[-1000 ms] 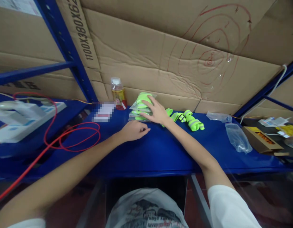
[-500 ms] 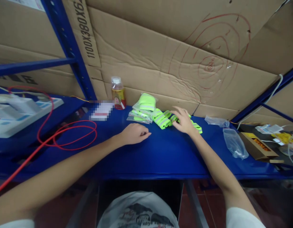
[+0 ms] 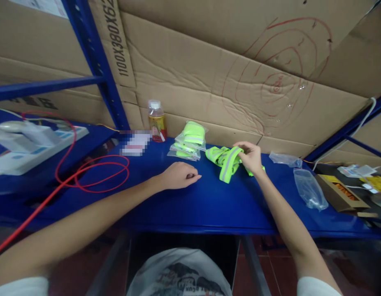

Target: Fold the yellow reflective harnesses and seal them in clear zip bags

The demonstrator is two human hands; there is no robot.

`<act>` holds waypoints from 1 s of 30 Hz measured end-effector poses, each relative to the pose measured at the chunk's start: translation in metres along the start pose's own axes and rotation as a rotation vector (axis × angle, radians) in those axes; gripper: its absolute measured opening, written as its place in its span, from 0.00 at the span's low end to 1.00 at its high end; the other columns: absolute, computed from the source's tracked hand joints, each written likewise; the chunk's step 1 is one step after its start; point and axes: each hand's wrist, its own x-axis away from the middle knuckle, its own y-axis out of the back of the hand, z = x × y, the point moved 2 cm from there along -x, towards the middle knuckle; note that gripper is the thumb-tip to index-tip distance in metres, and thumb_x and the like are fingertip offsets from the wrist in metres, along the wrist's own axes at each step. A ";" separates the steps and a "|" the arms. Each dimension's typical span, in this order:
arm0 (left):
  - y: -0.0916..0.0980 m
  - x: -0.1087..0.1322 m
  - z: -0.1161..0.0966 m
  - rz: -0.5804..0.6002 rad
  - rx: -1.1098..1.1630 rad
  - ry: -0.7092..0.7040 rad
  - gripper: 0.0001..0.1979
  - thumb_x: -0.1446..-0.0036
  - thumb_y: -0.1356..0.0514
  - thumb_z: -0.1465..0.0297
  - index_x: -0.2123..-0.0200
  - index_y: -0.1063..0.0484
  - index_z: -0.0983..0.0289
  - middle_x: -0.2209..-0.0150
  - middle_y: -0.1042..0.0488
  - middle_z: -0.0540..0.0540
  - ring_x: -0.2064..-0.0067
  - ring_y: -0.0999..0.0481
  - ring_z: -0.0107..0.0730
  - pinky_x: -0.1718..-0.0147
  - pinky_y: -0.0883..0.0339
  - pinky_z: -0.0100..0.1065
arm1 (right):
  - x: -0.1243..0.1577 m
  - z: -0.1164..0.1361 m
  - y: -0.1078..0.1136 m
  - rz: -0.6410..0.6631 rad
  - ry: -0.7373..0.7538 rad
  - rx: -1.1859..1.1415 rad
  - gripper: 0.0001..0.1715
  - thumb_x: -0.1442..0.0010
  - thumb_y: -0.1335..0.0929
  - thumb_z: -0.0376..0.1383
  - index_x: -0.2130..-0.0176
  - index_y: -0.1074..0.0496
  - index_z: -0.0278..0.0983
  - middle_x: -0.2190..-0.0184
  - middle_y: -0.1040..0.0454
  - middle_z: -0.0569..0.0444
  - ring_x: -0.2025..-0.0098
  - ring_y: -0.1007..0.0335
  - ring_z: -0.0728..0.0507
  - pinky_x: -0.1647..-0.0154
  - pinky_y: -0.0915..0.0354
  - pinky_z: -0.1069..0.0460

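My right hand (image 3: 249, 157) pinches a neon-yellow reflective strap (image 3: 230, 166) with a grey stripe, lifting one band of it off the blue table (image 3: 190, 209). More loops of the same strap material lie bunched under and beside the fingers. My left hand (image 3: 180, 175) rests on the table with its fingers curled; whether anything is inside them is hidden. Beyond the left hand, a small stack of clear plastic bags (image 3: 190, 142) holds folded straps of the same colour.
A bottle of red liquid (image 3: 157, 122) stands against the cardboard wall (image 3: 190, 82). Red cable (image 3: 101, 164) coils at left near a power strip (image 3: 39, 144). Clear empty bags (image 3: 309, 191) and an opened cardboard box (image 3: 341, 193) are at right.
My right hand, spread over the straps before, has closed on one and raised a band of it, which hangs toward me. The left hand stays curled in about the same place.
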 end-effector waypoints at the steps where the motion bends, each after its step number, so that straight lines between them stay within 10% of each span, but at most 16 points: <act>1: 0.001 -0.002 -0.002 -0.020 0.022 -0.004 0.23 0.26 0.44 0.60 0.73 0.28 0.63 0.73 0.28 0.51 0.69 0.31 0.30 0.66 0.47 0.36 | -0.004 0.004 0.007 -0.058 -0.025 -0.035 0.13 0.44 0.29 0.39 0.60 0.19 0.37 0.64 0.15 0.48 0.63 0.19 0.40 0.61 0.26 0.47; 7: 0.026 -0.037 -0.029 -0.248 0.272 0.036 0.11 0.29 0.41 0.62 0.54 0.22 0.62 0.68 0.22 0.52 0.71 0.29 0.30 0.66 0.38 0.34 | -0.043 0.061 0.025 -0.176 0.141 0.033 0.13 0.48 0.30 0.35 0.60 0.20 0.39 0.71 0.21 0.54 0.70 0.26 0.45 0.69 0.31 0.51; 10: 0.054 -0.068 -0.051 -0.159 0.384 0.007 0.29 0.40 0.29 0.61 0.39 0.30 0.63 0.55 0.20 0.57 0.69 0.24 0.31 0.68 0.33 0.34 | -0.061 0.101 0.020 -0.124 0.216 0.180 0.15 0.46 0.30 0.32 0.58 0.19 0.38 0.75 0.27 0.58 0.75 0.34 0.47 0.71 0.35 0.51; 14: 0.095 -0.099 -0.084 0.058 0.487 -0.227 0.29 0.53 0.20 0.59 0.51 0.24 0.63 0.58 0.20 0.55 0.58 0.21 0.40 0.63 0.30 0.34 | -0.069 0.138 0.006 -0.044 0.279 0.248 0.16 0.41 0.30 0.33 0.53 0.19 0.37 0.73 0.27 0.57 0.72 0.32 0.46 0.69 0.34 0.51; 19: 0.128 -0.103 -0.087 -0.288 0.318 0.017 0.13 0.36 0.34 0.66 0.72 0.28 0.66 0.74 0.28 0.51 0.68 0.28 0.32 0.69 0.40 0.32 | -0.066 0.143 0.002 -0.025 0.298 0.129 0.25 0.32 0.32 0.40 0.38 0.29 0.39 0.62 0.22 0.53 0.68 0.27 0.45 0.68 0.31 0.51; 24: 0.148 -0.096 -0.069 -0.550 0.517 0.078 0.07 0.35 0.41 0.72 0.65 0.25 0.68 0.68 0.25 0.53 0.64 0.23 0.33 0.65 0.33 0.30 | -0.062 0.142 -0.002 0.442 0.107 -0.065 0.39 0.38 0.22 0.47 0.35 0.30 0.37 0.64 0.21 0.55 0.67 0.25 0.46 0.65 0.27 0.51; 30: 0.168 -0.091 -0.070 -0.726 1.079 0.096 0.15 0.31 0.45 0.61 0.67 0.28 0.64 0.66 0.23 0.57 0.56 0.17 0.46 0.58 0.23 0.40 | -0.050 0.151 -0.041 1.026 0.132 -0.215 0.28 0.43 0.19 0.47 0.49 0.20 0.36 0.54 0.16 0.51 0.51 0.20 0.40 0.45 0.25 0.47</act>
